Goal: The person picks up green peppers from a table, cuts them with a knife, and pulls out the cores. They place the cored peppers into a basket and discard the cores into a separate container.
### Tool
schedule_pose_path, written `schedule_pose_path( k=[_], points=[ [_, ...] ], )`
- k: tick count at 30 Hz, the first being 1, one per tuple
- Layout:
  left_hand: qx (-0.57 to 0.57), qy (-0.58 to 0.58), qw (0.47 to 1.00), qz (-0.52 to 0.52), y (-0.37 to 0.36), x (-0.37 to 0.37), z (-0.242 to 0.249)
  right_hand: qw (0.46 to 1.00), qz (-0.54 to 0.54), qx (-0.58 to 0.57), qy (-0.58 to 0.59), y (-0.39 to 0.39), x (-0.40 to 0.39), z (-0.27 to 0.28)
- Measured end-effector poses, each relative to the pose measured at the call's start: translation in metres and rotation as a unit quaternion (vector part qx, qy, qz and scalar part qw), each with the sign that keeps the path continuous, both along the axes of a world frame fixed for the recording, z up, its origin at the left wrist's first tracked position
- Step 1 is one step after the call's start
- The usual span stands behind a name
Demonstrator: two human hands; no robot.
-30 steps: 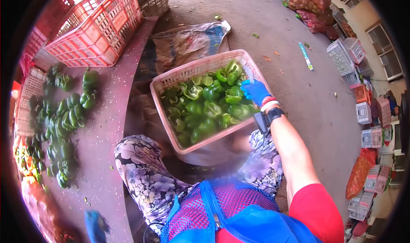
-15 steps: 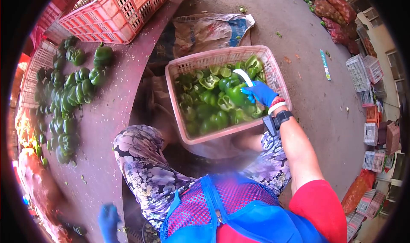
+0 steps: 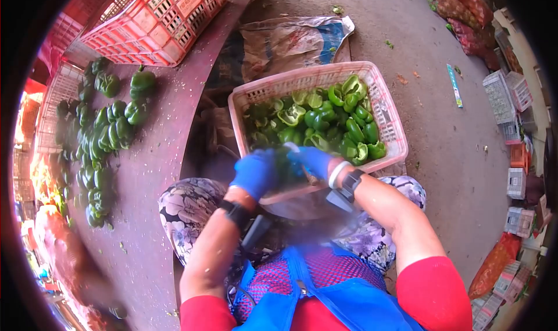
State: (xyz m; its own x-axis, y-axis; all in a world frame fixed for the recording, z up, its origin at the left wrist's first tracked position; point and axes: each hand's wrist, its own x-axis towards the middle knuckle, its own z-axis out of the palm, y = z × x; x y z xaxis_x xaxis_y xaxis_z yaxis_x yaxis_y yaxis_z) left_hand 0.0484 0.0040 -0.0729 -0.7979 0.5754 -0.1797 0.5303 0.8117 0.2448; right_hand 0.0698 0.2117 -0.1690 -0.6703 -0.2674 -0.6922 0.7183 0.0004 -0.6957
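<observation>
My left hand (image 3: 253, 173), in a blue glove, is closed round a dark green bell pepper (image 3: 281, 169), blurred and partly hidden between my hands. Close beside it, my right hand (image 3: 315, 161), also blue-gloved, grips a white knife (image 3: 292, 148); only a smeared bit of it shows by the fingers. Both hands are over the near side of a pink plastic crate (image 3: 390, 107). Inside the crate lie cut and hollowed green peppers (image 3: 321, 118), some with their pale insides showing.
Whole green bell peppers (image 3: 110, 134) lie on a reddish board (image 3: 151, 197) to the left. An orange-pink crate (image 3: 168, 31) stands on its far end. A worn sack (image 3: 285, 46) is spread beyond the pepper crate. Mesh sacks (image 3: 459, 14) and stacked crates (image 3: 499, 98) line the right.
My left hand has come up from the lower left to meet the right. The right hand, with the knife, has drawn back from the crate's middle to its near side.
</observation>
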Motion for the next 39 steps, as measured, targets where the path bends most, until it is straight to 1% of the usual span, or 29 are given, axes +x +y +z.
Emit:
schedule_pose_path(
  k=[1,2,3,4,5,6,7,9,11,12,13,15,17,19,20,21,23,24,25,26,27,28,29,30,31,33,34,36,39],
  points=[
    [-0.010,-0.010,1.000,-0.018,0.009,0.004,-0.014,0.998,-0.049,-0.022,-0.009,0.006,0.001,-0.003],
    [-0.030,-0.044,0.998,-0.021,0.012,0.008,-0.043,0.999,-0.046,0.009,0.014,0.012,-0.001,0.014],
    [-0.050,-0.078,0.995,-0.024,0.013,0.012,-0.076,0.995,-0.093,-0.040,0.000,0.018,-0.003,0.020],
    [-0.071,-0.111,0.991,-0.026,0.015,0.014,-0.093,0.986,-0.138,-0.089,-0.014,0.024,-0.004,0.022],
    [-0.101,-0.130,0.986,-0.030,0.019,0.016,-0.090,0.973,-0.183,-0.137,-0.029,0.030,-0.006,0.029],
    [-0.132,-0.147,0.980,-0.035,0.025,0.016,-0.082,0.970,-0.198,-0.139,-0.021,0.035,-0.006,0.059],
    [-0.165,-0.165,0.972,-0.042,0.028,0.015,-0.078,0.965,-0.200,-0.171,-0.011,0.048,-0.006,0.066],
    [-0.146,-0.173,0.972,-0.071,0.025,0.009,-0.081,0.949,-0.264,-0.171,-0.004,0.064,-0.009,0.094],
    [-0.136,-0.174,0.971,-0.097,0.031,0.008,-0.069,0.926,-0.330,-0.158,0.092,0.078,-0.009,0.131],
    [-0.140,-0.172,0.972,-0.079,0.035,0.010,-0.073,0.881,-0.423,-0.212,0.019,0.087,-0.011,0.137],
    [-0.145,-0.171,0.973,-0.061,0.037,0.013,-0.080,0.839,-0.468,-0.279,0.001,0.098,-0.014,0.137],
    [-0.181,-0.161,0.969,-0.039,0.041,0.021,-0.101,0.808,-0.508,-0.300,0.006,0.101,-0.013,0.158],
    [-0.236,-0.133,0.962,-0.029,0.047,0.022,-0.126,0.827,-0.454,-0.331,0.022,0.105,-0.008,0.155],
    [-0.227,-0.147,0.962,-0.016,0.051,0.022,-0.137,0.831,-0.419,-0.366,0.017,0.109,-0.006,0.152],
    [-0.222,-0.154,0.963,-0.010,0.054,0.022,-0.134,0.826,-0.411,-0.386,0.004,0.110,-0.008,0.150],
    [-0.182,-0.166,0.969,-0.002,0.055,0.022,-0.129,0.821,-0.402,-0.406,-0.009,0.112,-0.010,0.151],
    [-0.102,-0.184,0.978,0.010,0.045,0.015,-0.115,0.800,-0.436,-0.412,0.032,0.117,-0.016,0.165],
    [-0.062,-0.176,0.982,-0.010,0.038,0.014,-0.109,0.785,-0.460,-0.412,0.059,0.122,-0.023,0.175],
    [-0.054,-0.194,0.979,-0.014,0.033,0.011,-0.103,0.769,-0.481,-0.412,0.085,0.125,-0.027,0.185],
    [-0.049,-0.213,0.976,-0.020,0.031,0.007,-0.076,0.780,-0.480,-0.368,0.158,0.128,-0.024,0.194],
    [-0.044,-0.232,0.971,-0.028,0.028,0.002,-0.061,0.764,-0.471,-0.407,0.170,0.135,-0.022,0.199],
    [-0.068,-0.246,0.965,-0.060,0.026,-0.004,-0.074,0.746,-0.462,-0.443,0.184,0.149,-0.020,0.204],
    [-0.071,-0.224,0.972,-0.024,0.035,-0.009,-0.070,0.728,-0.452,-0.476,0.198,0.162,-0.016,0.208],
    [-0.072,-0.204,0.976,0.014,0.046,-0.014,-0.060,0.722,-0.457,-0.474,0.211,0.171,-0.013,0.211],
    [-0.071,-0.185,0.979,0.052,0.059,-0.019,-0.048,0.729,-0.468,-0.444,0.228,0.179,-0.010,0.214],
    [0.002,-0.065,0.996,0.056,0.093,-0.032,-0.021,0.740,-0.488,-0.383,0.259,0.189,-0.008,0.219],
    [0.038,-0.018,0.999,0.028,0.107,-0.040,-0.031,0.739,-0.519,-0.350,0.251,0.190,-0.009,0.217],
    [0.102,0.074,0.992,-0.027,0.129,-0.053,-0.068,0.751,-0.501,-0.368,0.223,0.191,-0.007,0.211],
    [0.086,0.016,0.991,-0.103,0.161,-0.023,-0.102,0.763,-0.469,-0.405,0.183,0.189,-0.006,0.204]
  ],
)
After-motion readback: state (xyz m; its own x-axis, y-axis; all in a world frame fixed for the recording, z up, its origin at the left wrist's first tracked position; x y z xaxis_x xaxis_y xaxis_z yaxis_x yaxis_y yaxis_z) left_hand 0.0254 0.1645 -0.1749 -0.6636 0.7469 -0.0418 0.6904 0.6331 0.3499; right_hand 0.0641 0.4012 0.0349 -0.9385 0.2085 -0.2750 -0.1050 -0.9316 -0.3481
